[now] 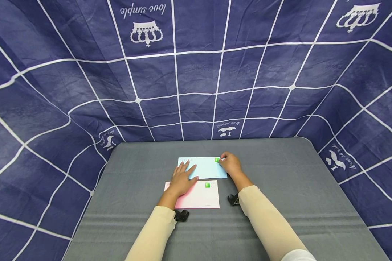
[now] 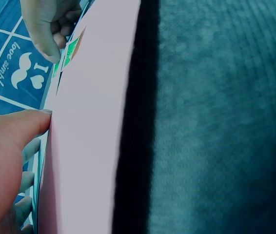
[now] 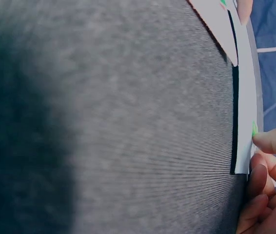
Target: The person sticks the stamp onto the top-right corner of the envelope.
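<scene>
A light blue envelope (image 1: pixel 204 168) lies flat, with a small green stamp (image 1: pixel 217 160) at its upper right corner. My right hand (image 1: pixel 230 165) is at that corner, pinching the stamp's right edge between thumb and curled fingers. In the right wrist view the thumb tip meets the green stamp (image 3: pixel 254 129). Fingers spread, my left hand (image 1: pixel 181 180) rests on the left part of the blue envelope, its palm side over the pink envelope (image 1: pixel 199 197). That pink envelope, just nearer than the blue one, bears another green stamp (image 1: pixel 207 185).
A grey cloth-covered table (image 1: pixel 264 217) lies under both envelopes. Dark blue curtains (image 1: pixel 196 79) with white lines enclose its back and sides. Small black wrist devices (image 1: pixel 182 215) are strapped by each sleeve cuff.
</scene>
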Motion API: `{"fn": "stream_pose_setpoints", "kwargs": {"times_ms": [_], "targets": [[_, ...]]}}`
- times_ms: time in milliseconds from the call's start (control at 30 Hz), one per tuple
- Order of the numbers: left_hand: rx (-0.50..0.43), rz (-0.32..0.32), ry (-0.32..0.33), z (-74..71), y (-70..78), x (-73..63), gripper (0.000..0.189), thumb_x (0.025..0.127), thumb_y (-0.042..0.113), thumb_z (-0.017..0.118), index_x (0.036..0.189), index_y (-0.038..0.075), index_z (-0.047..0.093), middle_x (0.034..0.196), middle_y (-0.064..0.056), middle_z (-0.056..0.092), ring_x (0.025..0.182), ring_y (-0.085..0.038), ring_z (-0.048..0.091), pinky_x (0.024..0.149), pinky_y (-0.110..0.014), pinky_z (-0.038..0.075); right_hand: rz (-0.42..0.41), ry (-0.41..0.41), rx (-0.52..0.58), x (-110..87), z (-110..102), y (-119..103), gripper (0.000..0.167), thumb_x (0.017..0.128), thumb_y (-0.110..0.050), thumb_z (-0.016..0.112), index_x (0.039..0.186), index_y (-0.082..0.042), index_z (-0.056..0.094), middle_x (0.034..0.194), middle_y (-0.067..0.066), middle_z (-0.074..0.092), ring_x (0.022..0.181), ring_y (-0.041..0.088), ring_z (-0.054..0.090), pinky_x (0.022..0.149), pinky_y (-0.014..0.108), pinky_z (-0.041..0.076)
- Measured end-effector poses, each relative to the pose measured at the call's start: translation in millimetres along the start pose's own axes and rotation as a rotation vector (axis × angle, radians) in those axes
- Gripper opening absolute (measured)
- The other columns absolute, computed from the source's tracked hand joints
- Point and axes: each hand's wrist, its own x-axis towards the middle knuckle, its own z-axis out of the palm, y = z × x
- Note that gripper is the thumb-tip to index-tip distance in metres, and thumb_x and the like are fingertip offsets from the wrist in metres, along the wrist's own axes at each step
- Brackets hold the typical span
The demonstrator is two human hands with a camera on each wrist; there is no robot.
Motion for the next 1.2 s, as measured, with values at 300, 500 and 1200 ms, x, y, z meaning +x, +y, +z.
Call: {"fn": "stream_pose_setpoints", "kwargs": {"times_ms": [300,500,1200], "targets": [[-0.008,-0.003,-0.006,-0.8,1.6,-1.0,0.06,0.102,0.047,0.053,0.156,0.022,0.042,0.168,-0.012,0.025,0.158,-0.037,0.014,0.127,-0.058,0.012,0.014,-0.033,0.016,-2.6,1.0,1.8,0.024,0.091,-0.02,0.072,0.113,-0.01,0.07,0.083,0.007,0.065,0.073,0.021,0.057,0.065,0.029,0.041],[-0.004,-0.005,-0.006,-1.5,2.4,-0.5,0.06,0.102,0.047,0.052,0.156,0.023,0.042,0.168,-0.012,0.024,0.158,-0.037,0.014,0.127,-0.058,0.011,-0.02,-0.032,0.016,-3.1,0.7,4.1,0.026,0.09,-0.017,0.072,0.115,-0.01,0.071,0.083,0.006,0.064,0.073,0.02,0.057,0.065,0.029,0.041],[-0.005,-0.008,-0.006,0.2,1.4,0.7,0.06,0.102,0.048,0.052,0.156,0.024,0.042,0.169,-0.011,0.024,0.158,-0.036,0.013,0.127,-0.058,0.011,-0.009,-0.05,-0.016,-2.0,0.5,4.2,0.026,0.093,-0.019,0.069,0.118,-0.012,0.072,0.084,0.006,0.063,0.072,0.02,0.055,0.063,0.028,0.039]]}}
